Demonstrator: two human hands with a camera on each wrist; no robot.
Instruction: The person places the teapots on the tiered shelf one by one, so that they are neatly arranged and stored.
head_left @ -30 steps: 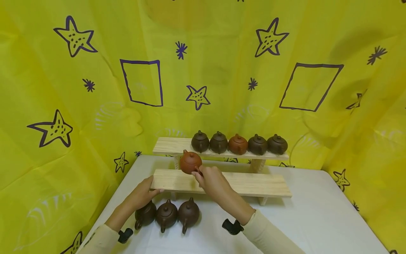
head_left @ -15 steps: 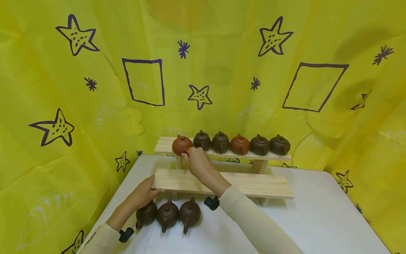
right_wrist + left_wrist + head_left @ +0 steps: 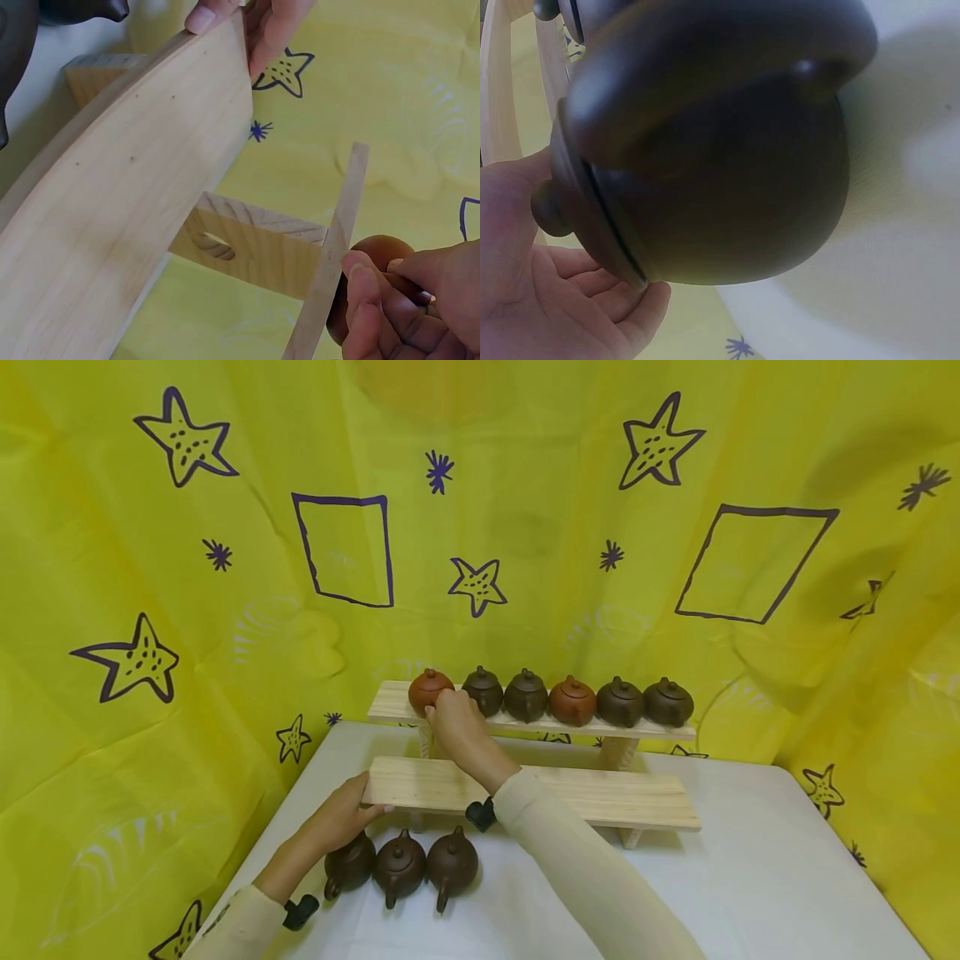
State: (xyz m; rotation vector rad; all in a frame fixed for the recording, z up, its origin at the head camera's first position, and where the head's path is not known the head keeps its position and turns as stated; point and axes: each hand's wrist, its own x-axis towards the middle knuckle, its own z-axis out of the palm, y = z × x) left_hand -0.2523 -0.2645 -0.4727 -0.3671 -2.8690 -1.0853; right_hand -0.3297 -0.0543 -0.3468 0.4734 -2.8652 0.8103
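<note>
The right hand [image 3: 459,724] pinches the reddish teapot [image 3: 426,689] by its handle, fingers curled, at the left part of the upper shelf [image 3: 390,697]; the left hand [image 3: 343,814] grips the lower shelf [image 3: 607,795]. Good seating likely means lining it up with the neighbouring dark teapot [image 3: 485,689] before loosening the fingers. A second ago it hung lower, nearer the lower shelf
</note>
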